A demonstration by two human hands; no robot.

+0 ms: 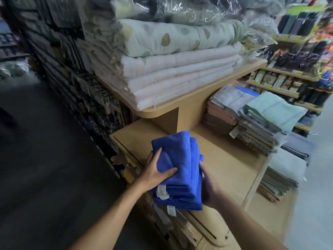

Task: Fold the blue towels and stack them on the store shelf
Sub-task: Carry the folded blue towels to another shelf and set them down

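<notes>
Two hands show, the left hand and the right hand, both gripping one bundle of blue towels. Two white tags hang at its near end; how many towels it holds cannot be told. The shelf has two tiers, upper tier and lower tier. The upper carries one spotted quilt over one pile of pink bedding, its layers too blurred to count. At right stand two near stacks, one topped by a single mint towel.
</notes>
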